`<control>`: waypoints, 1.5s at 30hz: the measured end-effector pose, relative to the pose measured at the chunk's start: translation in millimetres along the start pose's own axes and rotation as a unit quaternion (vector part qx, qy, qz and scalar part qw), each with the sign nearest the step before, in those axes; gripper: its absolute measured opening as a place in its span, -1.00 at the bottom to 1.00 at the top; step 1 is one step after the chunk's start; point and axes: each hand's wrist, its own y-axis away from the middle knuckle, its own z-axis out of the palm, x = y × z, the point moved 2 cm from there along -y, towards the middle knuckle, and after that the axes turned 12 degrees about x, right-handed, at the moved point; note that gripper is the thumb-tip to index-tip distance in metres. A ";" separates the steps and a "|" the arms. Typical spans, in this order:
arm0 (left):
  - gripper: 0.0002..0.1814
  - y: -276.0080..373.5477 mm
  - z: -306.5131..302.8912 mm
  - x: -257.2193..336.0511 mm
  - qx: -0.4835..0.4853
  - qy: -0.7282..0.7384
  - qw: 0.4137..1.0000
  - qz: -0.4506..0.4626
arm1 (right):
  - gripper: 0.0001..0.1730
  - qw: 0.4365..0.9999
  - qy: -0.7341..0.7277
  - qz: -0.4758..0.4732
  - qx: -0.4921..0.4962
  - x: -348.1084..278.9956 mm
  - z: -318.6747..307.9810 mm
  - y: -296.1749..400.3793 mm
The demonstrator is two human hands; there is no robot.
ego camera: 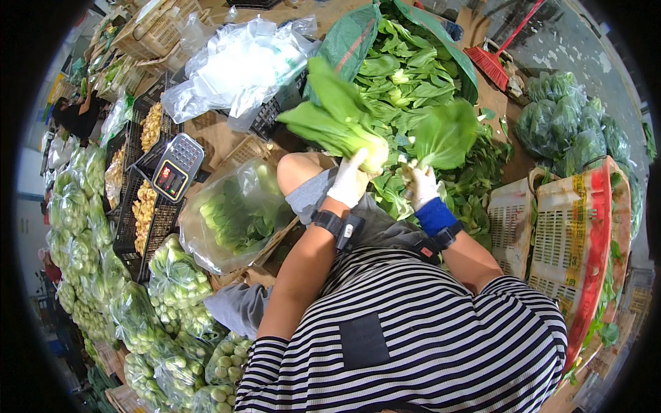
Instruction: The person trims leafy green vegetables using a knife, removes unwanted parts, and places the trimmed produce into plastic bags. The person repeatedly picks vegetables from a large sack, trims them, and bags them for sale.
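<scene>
My left hand [352, 178], in a white glove, grips a head of bok choy [343, 129] by its pale base, its leaves pointing up and left. A single loose leaf [445, 135] is pinched at its stalk by my right hand [419, 183], gloved too, with a blue wristband below it. Beyond both hands a large green woven sack [351, 41] lies open, full of bok choy [400, 77]. Leaves [467, 191] are heaped on the floor beside my right hand. Left of my knee, a clear plastic bag [237, 222] holds more bok choy.
At the left are black crates [129, 222] of ginger, a digital scale [179, 168] and many bagged greens [178, 273]. White plastic bags [248, 67] cover a crate ahead. Plastic baskets [563, 222], a red broom [488, 64] and bagged vegetables [563, 124] stand right. A person [77, 116] is far left.
</scene>
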 end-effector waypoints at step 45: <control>-0.10 -8.0 13.6 -23.7 -0.025 -0.793 0.605 0.062 | -0.35 0.872 -0.333 0.281 -0.222 -60.4 5.1 -41.1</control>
